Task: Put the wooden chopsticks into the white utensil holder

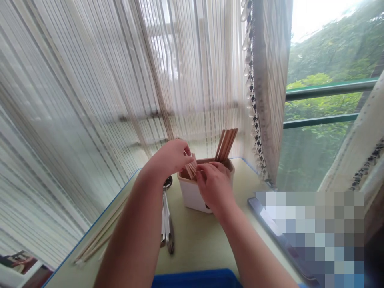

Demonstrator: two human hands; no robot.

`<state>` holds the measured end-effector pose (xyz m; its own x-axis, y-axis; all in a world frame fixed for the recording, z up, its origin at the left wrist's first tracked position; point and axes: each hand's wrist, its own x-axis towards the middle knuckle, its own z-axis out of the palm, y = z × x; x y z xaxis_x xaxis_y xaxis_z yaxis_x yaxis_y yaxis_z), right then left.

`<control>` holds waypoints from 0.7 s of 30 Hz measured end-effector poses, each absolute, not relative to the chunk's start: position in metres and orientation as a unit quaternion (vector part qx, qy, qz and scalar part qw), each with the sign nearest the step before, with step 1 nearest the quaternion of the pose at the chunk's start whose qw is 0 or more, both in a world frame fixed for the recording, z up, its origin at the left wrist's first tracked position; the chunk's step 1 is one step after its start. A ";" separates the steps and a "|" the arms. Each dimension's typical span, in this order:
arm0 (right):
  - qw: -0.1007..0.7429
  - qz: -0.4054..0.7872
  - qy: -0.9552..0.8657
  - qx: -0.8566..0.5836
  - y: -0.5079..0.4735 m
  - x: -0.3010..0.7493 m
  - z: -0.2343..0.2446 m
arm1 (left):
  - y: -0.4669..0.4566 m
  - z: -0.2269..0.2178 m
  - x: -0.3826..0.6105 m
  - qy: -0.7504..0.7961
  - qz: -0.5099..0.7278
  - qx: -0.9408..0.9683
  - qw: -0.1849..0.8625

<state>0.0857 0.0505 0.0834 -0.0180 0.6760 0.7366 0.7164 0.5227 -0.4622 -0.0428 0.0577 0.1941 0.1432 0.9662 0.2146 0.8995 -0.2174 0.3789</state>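
Note:
My left hand [171,157] is closed on a small bundle of wooden chopsticks [191,167], held tilted over the rim of a white holder with a tan rim [192,196]. My right hand [213,184] is over the front of the holder, its fingers curled against the same bundle. Several more chopsticks [227,144] stand upright in the back of the holder.
The holder stands on a pale green table [195,240] with a blue edge. Metal utensils [167,224] lie left of it, and loose chopsticks [100,236] further left. A blue item [198,279] sits at the near edge, a dark flat object at right. Striped curtains hang behind.

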 end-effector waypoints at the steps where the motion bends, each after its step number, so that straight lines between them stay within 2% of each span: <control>1: 0.509 -0.018 -0.713 -0.482 0.051 0.085 0.083 | 0.057 0.194 -0.042 0.617 0.215 0.755 0.061; 8: 0.539 -0.009 -0.697 -0.473 0.049 0.086 0.085 | 0.045 0.201 -0.034 0.611 0.253 0.748 -0.049; 17: 0.608 -0.026 -0.657 -0.446 0.052 0.091 0.086 | 0.052 0.196 -0.034 0.618 0.253 0.739 -0.093; 21: 0.574 -0.012 -0.674 -0.464 0.049 0.090 0.086 | 0.056 0.193 -0.035 0.628 0.227 0.738 -0.093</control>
